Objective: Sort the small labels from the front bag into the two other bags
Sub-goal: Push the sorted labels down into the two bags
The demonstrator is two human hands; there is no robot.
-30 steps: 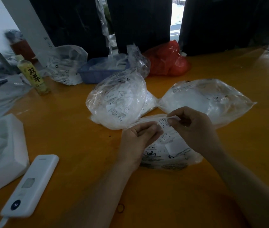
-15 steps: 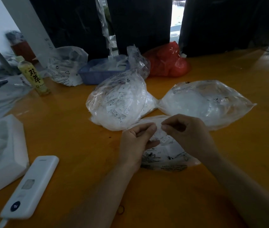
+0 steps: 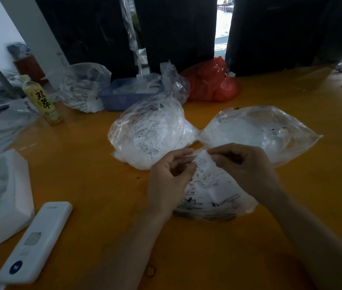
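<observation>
The front bag [image 3: 214, 201], clear plastic with printed labels inside, lies on the orange table under both hands. A small white label [image 3: 202, 162] is held between my hands at the bag's mouth. My right hand [image 3: 243, 166] pinches its upper right edge. My left hand [image 3: 170, 176] has curled fingers touching its left side. Behind stand two fuller clear bags of labels: the left bag [image 3: 149, 130] and the right bag [image 3: 258, 130].
A white remote-like device [image 3: 34, 241] and a white foam block [image 3: 0, 201] lie at the left. A yellow drink bottle [image 3: 40, 101], another clear bag [image 3: 82, 88], a blue basket [image 3: 130, 93] and a red bag [image 3: 209, 82] line the back. A small ring [image 3: 151, 271] lies near my left forearm.
My right hand dipped to the front bag's mouth, then lifted slightly with a white label pinched between both hands. The bags have stayed put.
</observation>
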